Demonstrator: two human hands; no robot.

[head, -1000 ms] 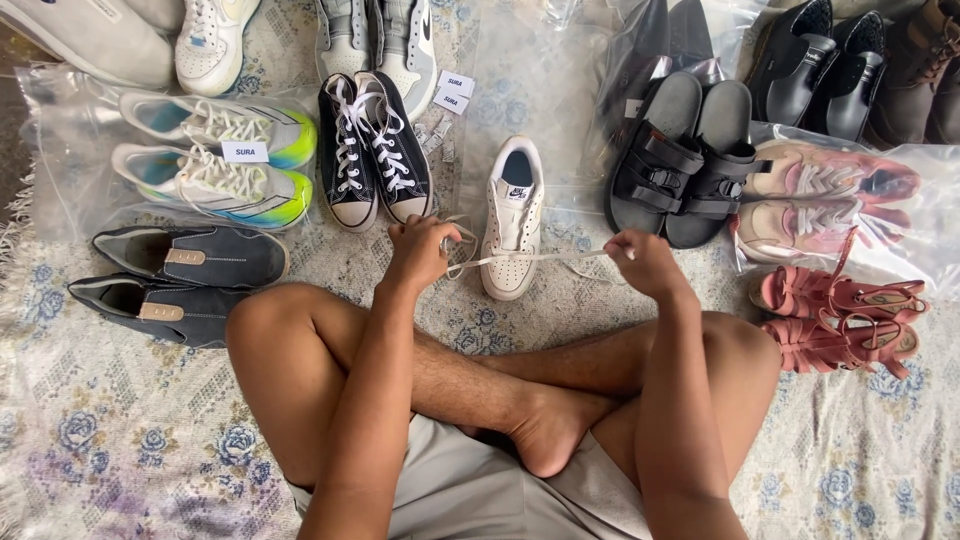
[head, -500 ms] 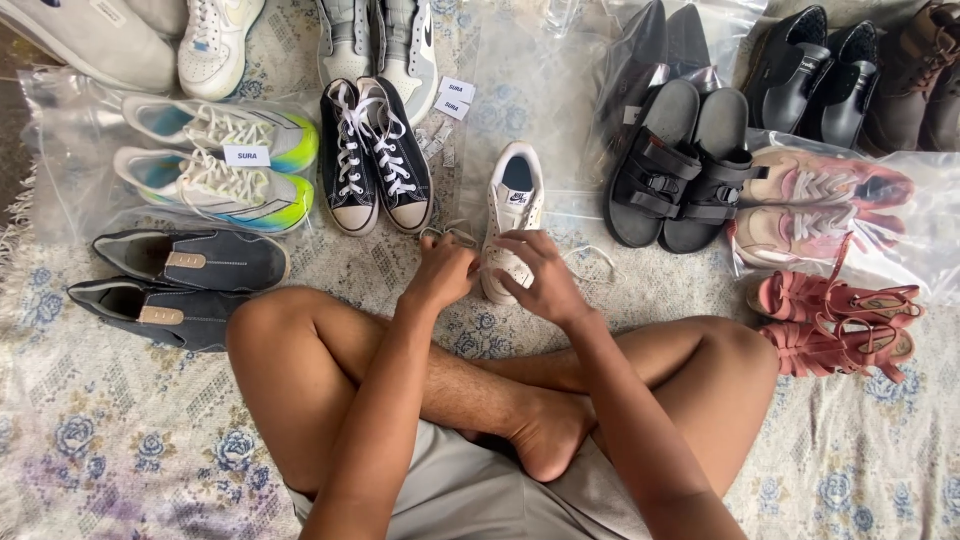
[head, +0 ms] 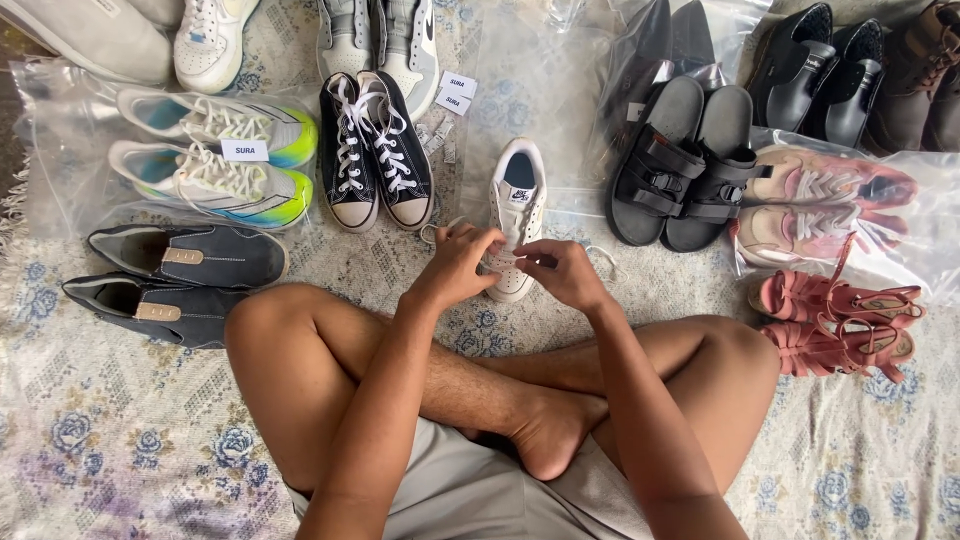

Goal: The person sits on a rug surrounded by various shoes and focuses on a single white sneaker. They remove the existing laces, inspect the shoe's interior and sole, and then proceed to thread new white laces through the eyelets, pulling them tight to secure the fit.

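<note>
A single white sneaker [head: 518, 205] lies on the patterned rug in front of my crossed legs, toe toward me. My left hand [head: 458, 265] and my right hand [head: 560, 272] meet over its toe end, each pinching a white shoelace [head: 436, 230]. One lace loop curls out to the left of my left hand, and another lace end trails to the right of my right hand. The front of the sneaker is hidden under my fingers.
Pairs of shoes ring the sneaker: black high-tops [head: 375, 150], neon running shoes [head: 215, 165] on a clear bag, dark slip-ons [head: 170, 275], black sandals [head: 680, 165], pink sneakers in a bag [head: 820, 205], pink strappy sandals [head: 835, 320], black shoes [head: 820, 70]. My knees flank the spot.
A second ago my hands were spread wide, pulling the lace taut. They have come together over the sneaker's toe end, and the lace now hangs in loops.
</note>
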